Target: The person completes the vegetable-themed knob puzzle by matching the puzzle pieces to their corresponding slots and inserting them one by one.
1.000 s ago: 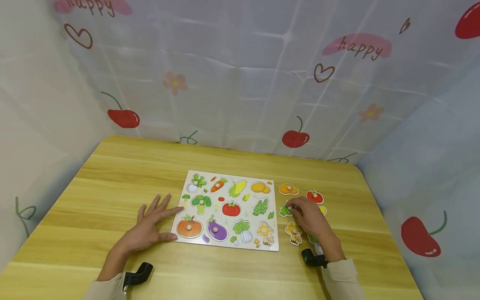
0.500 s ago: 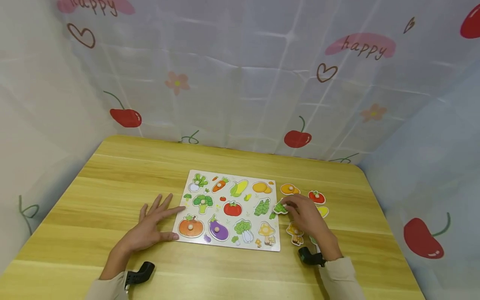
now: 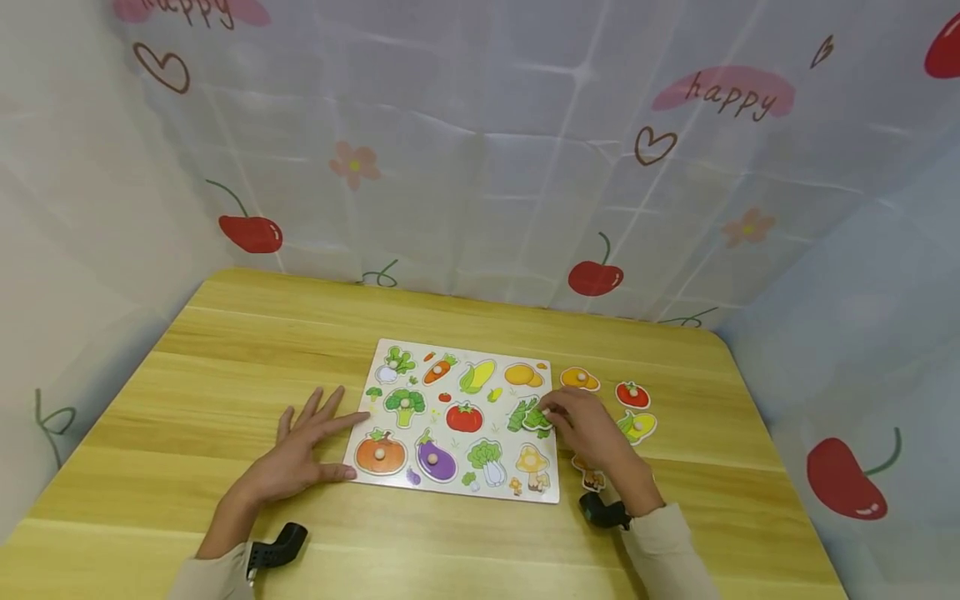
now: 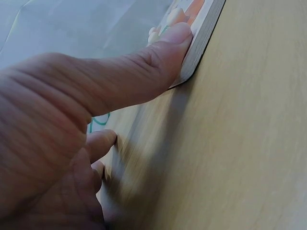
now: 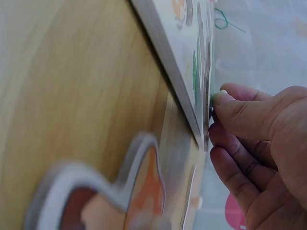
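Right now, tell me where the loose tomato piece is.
In the head view, the tomato piece lies right of the board, just beyond the corn piece.

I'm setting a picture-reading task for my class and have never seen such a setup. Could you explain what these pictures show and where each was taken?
No machine does the work: each grip is a person's bare hand. The wide pictures come from a camera worn on the head; the two close ones come from cameras worn on the wrists. On the wooden table lies a vegetable puzzle board. The left grip touches its left side, thumb at the near corner. The right grip pinches a green leafy piece over the board's right side. Beyond that side lie loose pieces: an orange piece, a tomato piece, a corn piece and a partly hidden mushroom piece.
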Action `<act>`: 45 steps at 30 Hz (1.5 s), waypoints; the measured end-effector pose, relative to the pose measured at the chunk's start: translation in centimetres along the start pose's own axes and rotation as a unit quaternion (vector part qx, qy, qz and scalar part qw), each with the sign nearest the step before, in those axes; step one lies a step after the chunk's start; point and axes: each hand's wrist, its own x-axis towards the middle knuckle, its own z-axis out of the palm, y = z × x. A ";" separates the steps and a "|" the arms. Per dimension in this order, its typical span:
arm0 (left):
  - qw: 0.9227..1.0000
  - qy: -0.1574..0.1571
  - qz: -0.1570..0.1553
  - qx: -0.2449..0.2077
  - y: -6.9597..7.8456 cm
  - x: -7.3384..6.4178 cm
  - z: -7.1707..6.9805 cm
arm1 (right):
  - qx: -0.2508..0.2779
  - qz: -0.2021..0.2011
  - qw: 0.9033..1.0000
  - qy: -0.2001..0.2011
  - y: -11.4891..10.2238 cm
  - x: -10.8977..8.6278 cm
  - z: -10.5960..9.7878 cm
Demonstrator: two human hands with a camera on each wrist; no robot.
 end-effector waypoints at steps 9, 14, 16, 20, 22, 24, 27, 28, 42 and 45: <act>1.000 -0.001 -0.007 -0.008 0.2 -0.2 -0.2 | -0.003 0.005 0.999 -0.036 -0.9 1.2 1.0; 1.000 -0.002 -0.006 -0.006 0.3 -0.1 -0.3 | -0.005 0.002 1.000 -0.029 -1.1 1.3 1.3; 1.000 -0.002 -0.006 -0.004 0.3 0.0 -0.3 | -0.006 0.002 1.000 -0.027 -1.3 1.4 1.3; 1.000 -0.004 -0.004 -0.002 0.3 0.1 -0.2 | -0.010 0.011 0.999 -0.034 -1.5 1.4 1.4; 1.000 -0.006 -0.004 -0.003 0.3 0.1 -0.2 | -0.014 0.019 0.999 -0.039 -1.6 1.4 1.4; 1.000 -0.006 -0.004 -0.003 0.3 0.2 -0.2 | -0.013 0.026 0.999 -0.042 -1.7 1.4 1.5; 1.000 -0.006 -0.006 -0.006 0.3 0.1 -0.2 | -0.009 0.033 0.998 -0.043 -1.8 1.4 1.6; 1.000 -0.006 -0.006 -0.007 0.3 0.1 -0.2 | -0.008 0.035 0.998 -0.043 -1.8 1.4 1.6; 1.000 -0.004 -0.010 -0.011 0.3 0.1 -0.1 | 0.013 0.052 0.998 -0.028 -0.8 0.2 0.8; 1.000 -0.004 -0.010 -0.009 0.3 0.1 -0.1 | 0.010 0.055 0.998 -0.022 -0.6 -0.2 0.6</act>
